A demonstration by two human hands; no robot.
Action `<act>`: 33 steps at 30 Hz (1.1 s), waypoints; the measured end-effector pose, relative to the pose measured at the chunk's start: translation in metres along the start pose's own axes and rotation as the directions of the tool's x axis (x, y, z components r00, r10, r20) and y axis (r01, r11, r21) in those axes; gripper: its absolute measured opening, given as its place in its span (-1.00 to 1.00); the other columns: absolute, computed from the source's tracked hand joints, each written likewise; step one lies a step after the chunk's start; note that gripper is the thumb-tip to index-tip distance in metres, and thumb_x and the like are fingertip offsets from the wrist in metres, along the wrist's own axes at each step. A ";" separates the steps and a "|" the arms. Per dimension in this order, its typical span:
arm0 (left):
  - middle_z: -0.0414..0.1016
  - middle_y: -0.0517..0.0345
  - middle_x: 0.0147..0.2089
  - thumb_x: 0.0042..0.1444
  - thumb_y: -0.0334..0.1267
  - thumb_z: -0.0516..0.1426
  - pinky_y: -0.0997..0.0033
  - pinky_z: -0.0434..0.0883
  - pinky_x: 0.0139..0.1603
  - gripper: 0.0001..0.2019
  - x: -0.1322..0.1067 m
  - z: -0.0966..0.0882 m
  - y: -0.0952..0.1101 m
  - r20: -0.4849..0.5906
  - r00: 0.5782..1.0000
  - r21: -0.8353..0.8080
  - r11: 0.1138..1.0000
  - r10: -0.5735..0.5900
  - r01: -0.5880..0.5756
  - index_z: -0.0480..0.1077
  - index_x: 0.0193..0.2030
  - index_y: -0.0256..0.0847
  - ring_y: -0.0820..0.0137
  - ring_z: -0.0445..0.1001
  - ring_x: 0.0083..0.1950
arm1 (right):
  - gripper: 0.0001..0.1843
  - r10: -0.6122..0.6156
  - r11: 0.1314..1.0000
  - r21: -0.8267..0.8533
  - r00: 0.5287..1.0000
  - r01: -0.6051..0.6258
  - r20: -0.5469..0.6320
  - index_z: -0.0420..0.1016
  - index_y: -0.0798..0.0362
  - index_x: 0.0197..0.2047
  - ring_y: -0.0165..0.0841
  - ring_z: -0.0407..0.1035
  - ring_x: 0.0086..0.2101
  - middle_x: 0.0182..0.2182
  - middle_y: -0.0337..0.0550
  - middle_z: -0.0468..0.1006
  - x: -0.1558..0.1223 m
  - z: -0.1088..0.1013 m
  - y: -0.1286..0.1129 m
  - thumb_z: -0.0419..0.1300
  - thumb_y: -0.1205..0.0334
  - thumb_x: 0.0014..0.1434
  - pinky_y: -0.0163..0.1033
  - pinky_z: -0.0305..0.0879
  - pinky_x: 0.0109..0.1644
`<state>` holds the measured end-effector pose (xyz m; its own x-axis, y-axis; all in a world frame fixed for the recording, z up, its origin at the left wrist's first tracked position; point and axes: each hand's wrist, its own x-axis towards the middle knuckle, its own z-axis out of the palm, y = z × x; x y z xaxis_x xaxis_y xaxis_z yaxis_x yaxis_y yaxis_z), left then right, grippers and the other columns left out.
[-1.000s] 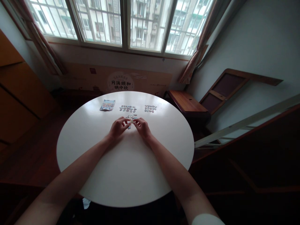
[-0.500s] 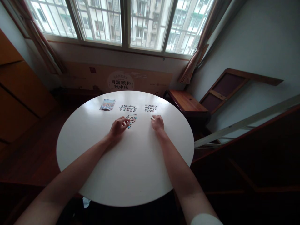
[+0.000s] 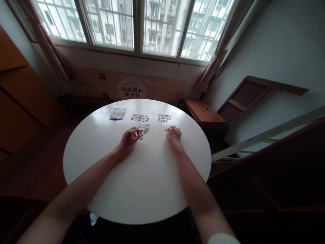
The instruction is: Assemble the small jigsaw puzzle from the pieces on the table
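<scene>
Smooth White, Varnished Wood

At frame centre, the round table (image 3: 137,189) is showing a smooth white surface, gleaming near its upper edge. Right of centre, the stool (image 3: 203,110) is displaying polished reddish wood. A curtain (image 3: 43,44) at upper left is looking like soft cloth, while the upper-right wall (image 3: 291,40) is appearing matt.

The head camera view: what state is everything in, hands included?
Heap of small multicoloured jigsaw pieces: loose, jumbled.
Left group of small jigsaw pieces: spread in rough rows.
Right group of small jigsaw pieces: laid out in rows.
Bluish printed packet: lying on the round white table.
Bare left hand: fingers bent at the heap; grip unclear.
Bare right hand: fingers curled; grip unclear.
Pinkish fabric curtains: drawn aside.
</scene>
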<state>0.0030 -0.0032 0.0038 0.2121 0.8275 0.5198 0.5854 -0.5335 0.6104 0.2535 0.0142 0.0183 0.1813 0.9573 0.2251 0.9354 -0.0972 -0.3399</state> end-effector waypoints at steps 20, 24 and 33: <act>0.44 0.15 -0.36 0.14 -0.21 0.09 0.49 0.34 -0.43 -0.80 0.001 0.001 0.001 0.027 1.000 -0.023 1.000 0.003 -0.003 0.52 -0.28 -0.20 0.49 0.38 -0.49 | -0.62 -0.042 0.995 -0.093 0.999 0.044 0.023 0.52 0.04 -0.08 -0.06 0.14 0.03 0.04 0.04 0.40 -0.004 0.002 -0.006 -0.09 0.34 0.23 0.05 0.03 0.09; 0.44 0.16 -0.36 0.14 -0.21 0.09 0.50 0.33 -0.42 -0.81 0.001 0.001 0.002 0.039 0.999 -0.016 1.000 0.004 -0.003 0.52 -0.28 -0.20 0.49 0.38 -0.48 | -0.55 0.039 0.993 -0.115 0.996 -0.029 0.085 0.41 0.02 0.07 -0.02 0.07 0.11 0.13 0.01 0.31 0.004 0.000 -0.004 -0.12 0.40 0.20 0.17 -0.15 0.21; 0.45 0.14 -0.30 0.16 -0.21 0.09 0.49 0.33 -0.41 -0.81 -0.001 0.002 0.001 0.026 1.000 0.023 1.000 0.006 -0.006 0.52 -0.27 -0.19 0.50 0.38 -0.47 | -0.46 0.082 0.993 -0.093 0.989 -0.070 0.125 0.29 -0.01 0.17 -0.03 -0.01 0.17 0.21 -0.02 0.17 0.042 0.015 0.004 -0.14 0.44 0.15 0.29 -0.22 0.23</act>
<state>0.0044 -0.0039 0.0028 0.2359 0.8287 0.5075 0.6021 -0.5346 0.5931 0.2605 0.0585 0.0125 0.2177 0.9727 0.0807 0.9446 -0.1892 -0.2681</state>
